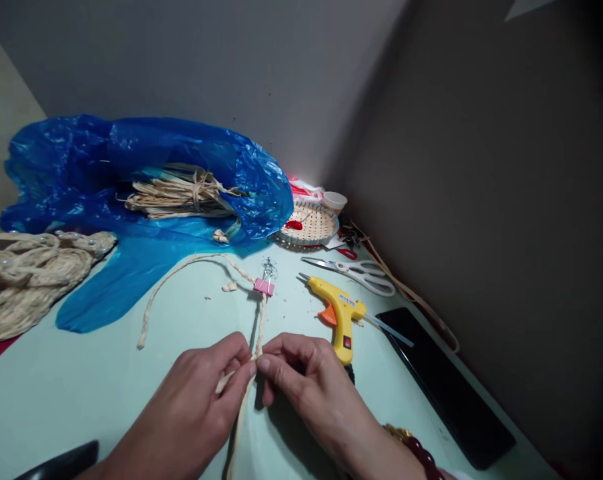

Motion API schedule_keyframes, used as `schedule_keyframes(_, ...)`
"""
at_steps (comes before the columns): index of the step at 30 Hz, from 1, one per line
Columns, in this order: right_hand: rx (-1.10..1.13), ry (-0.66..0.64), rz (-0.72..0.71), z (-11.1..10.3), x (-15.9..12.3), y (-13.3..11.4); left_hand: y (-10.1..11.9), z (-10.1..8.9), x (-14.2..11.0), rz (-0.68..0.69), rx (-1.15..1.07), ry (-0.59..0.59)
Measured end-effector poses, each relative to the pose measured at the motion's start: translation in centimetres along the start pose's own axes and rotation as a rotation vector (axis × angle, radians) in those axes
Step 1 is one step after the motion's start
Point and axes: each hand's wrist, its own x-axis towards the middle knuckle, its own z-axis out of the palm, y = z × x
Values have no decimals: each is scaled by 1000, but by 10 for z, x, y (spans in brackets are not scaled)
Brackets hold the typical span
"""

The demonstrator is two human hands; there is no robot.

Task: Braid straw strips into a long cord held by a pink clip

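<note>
1. The braided cord [261,327] lies in the middle of the pale table [181,427], running from the hands to a pink clip [264,287]; beyond the clip it curves left and back toward the near side.
2. The left hand [208,383] pinches the cord's near part between thumb and fingers, with a loose strand [225,382] passing through its grip.
3. The right hand [306,370] meets it from the right, thumb and forefinger narrowed together on the same spot; how firmly either hand presses, I cannot tell.
4. Another strand [240,423] trails from the fingertips toward the near edge.
5. The cord looks very light, dry and bendable, probably not slippery; single strands may fray or split if pulled sharply.
6. The best hold seems to be a fingertip pinch where braid meets loose strands, with the clip gripping the far part.
7. A yellow glue gun [338,307] and scissors [364,272] lie to the right, apart from the cord.
</note>
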Motion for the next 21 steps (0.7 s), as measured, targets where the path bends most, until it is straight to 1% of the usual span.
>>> schedule_keyframes(5, -63, 46, 24, 1, -3, -7, -2, -1, 0, 65, -2, 6)
schedule_keyframes(8, -103, 76, -7, 2, -3, -10, -3, 0, -2, 70, -3, 21)
schedule_keyframes(10, -113, 96, -20, 2, -3, -9, -4, 3, -5, 101, 44, 83)
schedule_keyframes(12, -89, 105, -17, 3, -3, -8, -6, 9, -10, 205, 154, 200)
schedule_keyframes(14, -53, 112, -16, 4, -3, -6, -10, 15, -13, 356, 303, 312)
schedule_keyframes(15, -37, 115, -16, 4, -3, -6, -13, 17, -14, 436, 371, 345)
schedule_keyframes(18, 33, 99, 1, 3, -2, -5, -21, 20, -13, 657, 505, 346)
schedule_keyframes(21, 170, 34, 10, 4, -2, -5, -24, 19, -11, 799, 626, 361)
